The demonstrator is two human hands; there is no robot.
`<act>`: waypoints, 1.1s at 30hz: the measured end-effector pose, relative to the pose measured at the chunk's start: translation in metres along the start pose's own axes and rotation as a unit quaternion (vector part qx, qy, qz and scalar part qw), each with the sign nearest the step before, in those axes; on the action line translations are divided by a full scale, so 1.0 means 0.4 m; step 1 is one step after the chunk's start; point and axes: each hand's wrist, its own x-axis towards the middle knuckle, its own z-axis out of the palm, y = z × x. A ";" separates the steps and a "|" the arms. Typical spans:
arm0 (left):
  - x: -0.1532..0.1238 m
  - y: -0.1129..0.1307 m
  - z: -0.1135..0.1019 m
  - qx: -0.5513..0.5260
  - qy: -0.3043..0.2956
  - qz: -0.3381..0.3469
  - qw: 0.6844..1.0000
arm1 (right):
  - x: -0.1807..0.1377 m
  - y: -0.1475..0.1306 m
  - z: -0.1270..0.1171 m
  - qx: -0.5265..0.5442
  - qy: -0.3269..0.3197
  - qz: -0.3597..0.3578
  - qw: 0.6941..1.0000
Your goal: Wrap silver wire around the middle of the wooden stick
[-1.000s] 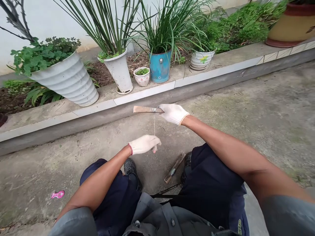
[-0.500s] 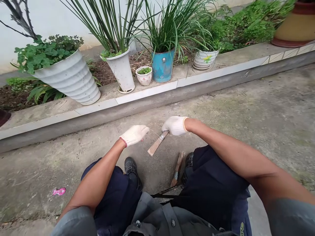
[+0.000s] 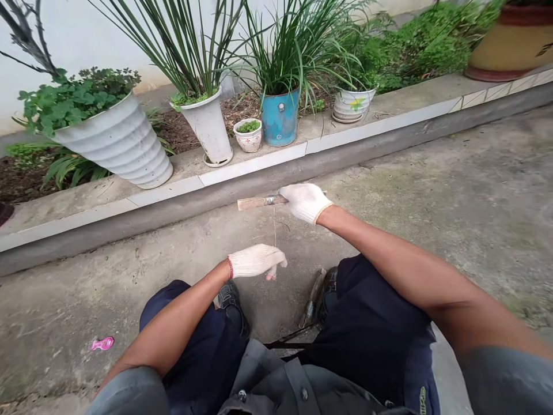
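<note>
My right hand (image 3: 305, 201), in a white knit glove, is closed on one end of a flat wooden stick (image 3: 257, 202) held level, its free end pointing left. A band of thin wire is wound round the stick beside the glove. A thin wire (image 3: 274, 222) runs straight down from that band to my left hand (image 3: 256, 260), also gloved, whose fingers pinch the wire's lower end. The left hand sits below and slightly left of the stick. A second wire-wrapped stick (image 3: 311, 298) lies on the concrete between my shoes.
A raised tiled ledge (image 3: 250, 167) crosses the view ahead, carrying a ribbed white pot (image 3: 116, 144), a tall white pot (image 3: 209, 124), a small bowl pot (image 3: 249, 137), a blue pot (image 3: 280, 118) and a painted pot (image 3: 352, 105). A pink scrap (image 3: 102, 344) lies at left.
Half a second ago the stick pointed down and left with both hands close together. Now the right hand has lifted it level again and the left hand has dropped, stretching the wire vertical.
</note>
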 end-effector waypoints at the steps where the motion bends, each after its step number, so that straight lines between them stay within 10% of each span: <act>1: -0.002 0.003 0.002 -0.012 -0.006 -0.004 1.000 | 0.003 0.000 0.007 -0.025 -0.011 0.004 1.000; 10: -0.047 0.016 -0.103 0.059 0.138 -0.051 0.987 | -0.011 -0.034 0.055 -0.138 -0.187 -0.083 0.969; 17: -0.066 -0.024 -0.175 0.146 0.224 -0.026 0.963 | -0.062 -0.023 0.015 0.052 -0.200 -0.260 0.943; 24: -0.033 -0.019 -0.097 0.057 0.193 -0.024 0.979 | -0.040 -0.020 -0.015 0.209 -0.032 -0.117 0.970; 33: -0.009 0.004 -0.005 0.098 0.046 -0.015 0.994 | -0.003 -0.003 0.015 0.000 -0.029 0.024 0.999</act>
